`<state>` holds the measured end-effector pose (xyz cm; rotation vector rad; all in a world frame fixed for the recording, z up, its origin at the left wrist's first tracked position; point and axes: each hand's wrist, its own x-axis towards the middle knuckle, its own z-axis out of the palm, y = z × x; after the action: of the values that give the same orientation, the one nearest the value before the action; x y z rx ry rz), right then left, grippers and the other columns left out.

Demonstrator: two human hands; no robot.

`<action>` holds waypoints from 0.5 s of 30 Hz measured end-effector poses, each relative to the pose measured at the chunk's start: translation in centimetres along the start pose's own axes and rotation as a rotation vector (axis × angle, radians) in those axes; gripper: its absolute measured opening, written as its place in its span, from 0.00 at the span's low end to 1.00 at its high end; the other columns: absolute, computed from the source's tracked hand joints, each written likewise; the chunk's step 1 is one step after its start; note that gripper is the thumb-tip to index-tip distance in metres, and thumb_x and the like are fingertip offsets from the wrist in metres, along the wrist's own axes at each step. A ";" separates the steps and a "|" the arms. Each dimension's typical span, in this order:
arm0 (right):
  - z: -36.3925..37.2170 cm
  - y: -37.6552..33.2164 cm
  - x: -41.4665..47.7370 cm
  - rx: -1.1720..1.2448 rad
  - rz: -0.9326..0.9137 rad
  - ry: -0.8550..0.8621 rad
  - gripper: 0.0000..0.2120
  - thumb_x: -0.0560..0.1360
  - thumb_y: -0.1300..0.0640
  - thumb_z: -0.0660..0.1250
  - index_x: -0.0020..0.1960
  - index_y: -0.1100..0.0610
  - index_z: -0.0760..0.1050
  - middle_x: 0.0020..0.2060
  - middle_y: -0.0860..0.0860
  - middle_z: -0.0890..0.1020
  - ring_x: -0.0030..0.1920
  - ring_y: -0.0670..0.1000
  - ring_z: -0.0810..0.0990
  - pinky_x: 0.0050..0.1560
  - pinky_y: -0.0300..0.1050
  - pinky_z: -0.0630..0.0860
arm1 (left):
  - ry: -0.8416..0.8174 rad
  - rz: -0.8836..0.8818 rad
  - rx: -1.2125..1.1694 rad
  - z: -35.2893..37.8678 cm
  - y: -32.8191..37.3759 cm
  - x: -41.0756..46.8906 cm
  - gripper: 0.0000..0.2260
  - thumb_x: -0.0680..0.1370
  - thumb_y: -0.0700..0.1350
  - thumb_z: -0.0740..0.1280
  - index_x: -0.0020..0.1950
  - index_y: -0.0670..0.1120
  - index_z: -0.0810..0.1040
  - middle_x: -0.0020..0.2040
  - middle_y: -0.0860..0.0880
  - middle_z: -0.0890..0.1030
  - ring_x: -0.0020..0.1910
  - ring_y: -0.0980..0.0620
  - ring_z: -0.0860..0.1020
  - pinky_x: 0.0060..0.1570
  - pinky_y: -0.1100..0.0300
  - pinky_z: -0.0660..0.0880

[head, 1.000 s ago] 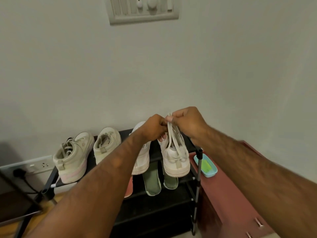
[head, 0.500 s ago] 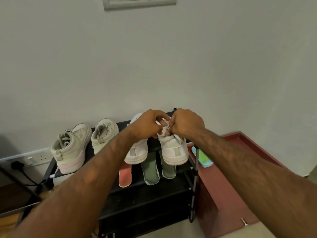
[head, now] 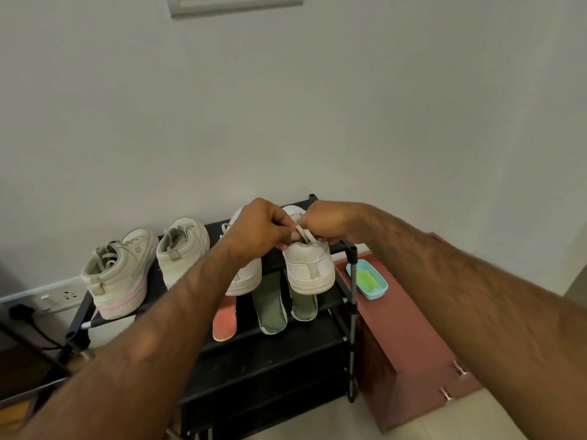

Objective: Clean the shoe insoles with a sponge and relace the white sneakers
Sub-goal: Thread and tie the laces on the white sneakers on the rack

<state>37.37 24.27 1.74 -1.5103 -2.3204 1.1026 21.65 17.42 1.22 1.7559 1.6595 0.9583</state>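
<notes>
From the head view, both my hands meet over the low white leather sneaker at the right end of the black metal shoe rack's top shelf. It stands beside the right front post with its heel toward me. My left hand is curled, pinching the flat off-white lace where it rises from the shoe's opening. My right hand is also curled tight on that lace from the other side, though its fingertips are hidden.

The second white sneaker stands just to the left, touching or nearly touching the first. My left forearm covers most of it, so I cannot tell how it is laced.

On the tier below, two grey-green fabric insoles and one coral-orange insole lie with their ends poking out toward the front edge. Near the back edge of the red-brown cabinet, right of the rack, a green sponge sits in a pale blue plastic tray.

Two beige high-top sneakers fill the top shelf's left end.

With the lace worked at the collar, I judge this shoe's lacing to be near its end. The sponge is set aside and the insoles are out, but I cannot tell whether they are clean. They are not yet back in the shoes.
</notes>
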 end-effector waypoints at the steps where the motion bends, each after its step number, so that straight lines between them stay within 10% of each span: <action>1: -0.2 0.2 -0.5 0.061 0.013 -0.014 0.06 0.76 0.60 0.65 0.49 0.58 0.80 0.43 0.53 0.81 0.41 0.51 0.76 0.41 0.44 0.73 | 0.007 -0.010 0.064 0.4 0.0 0.4 0.05 0.76 0.33 0.74 0.44 0.41 0.88 0.37 0.47 0.87 0.35 0.52 0.84 0.41 0.60 0.82; 8: -0.2 -0.9 -2.2 -0.073 -0.063 -0.101 0.05 0.77 0.63 0.63 0.48 0.59 0.78 0.43 0.52 0.78 0.44 0.50 0.75 0.43 0.41 0.73 | 0.011 -0.076 0.359 2.7 0.5 1.9 0.08 0.75 0.32 0.69 0.45 0.40 0.87 0.42 0.44 0.86 0.43 0.46 0.83 0.47 0.53 0.81; 15: 1.3 -0.3 -2.2 -0.375 -0.205 0.236 0.13 0.81 0.57 0.65 0.38 0.51 0.71 0.32 0.47 0.73 0.38 0.51 0.75 0.36 0.43 0.68 | -0.010 -0.152 0.346 3.0 -0.2 2.3 0.05 0.77 0.36 0.71 0.45 0.35 0.86 0.44 0.38 0.86 0.45 0.41 0.82 0.51 0.49 0.81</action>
<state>37.55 21.69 1.62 -1.3772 -2.5345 0.4300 23.89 20.02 -0.51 1.8091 2.0135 0.6199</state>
